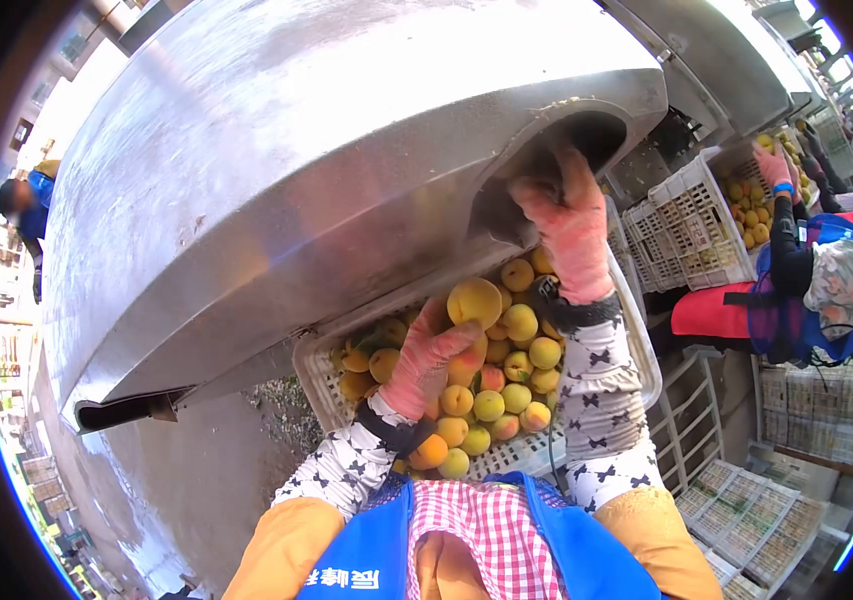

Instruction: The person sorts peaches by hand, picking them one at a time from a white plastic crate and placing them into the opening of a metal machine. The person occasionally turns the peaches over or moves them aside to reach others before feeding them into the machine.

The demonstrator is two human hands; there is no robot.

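Observation:
My left hand [423,365], in a pink glove, is closed around a large yellow peach [474,303] above a white plastic crate [318,385]. Yellow, orange and red-blushed peaches [488,405] lie in the crate beneath it. My right hand [571,230], also gloved, reaches up to the round opening [596,135] in the shiny metal housing [366,180]. Its fingers look stretched apart, with the tips partly in shadow inside the opening. A dark flap [498,212] hangs beside the thumb. I see no fruit in that hand.
On the right, a co-worker [826,270] in a blue vest handles another crate [686,225] of peaches. Stacked crates [746,520] stand below that person. A second person [34,205] is at the far left. The metal housing spans the area ahead of me.

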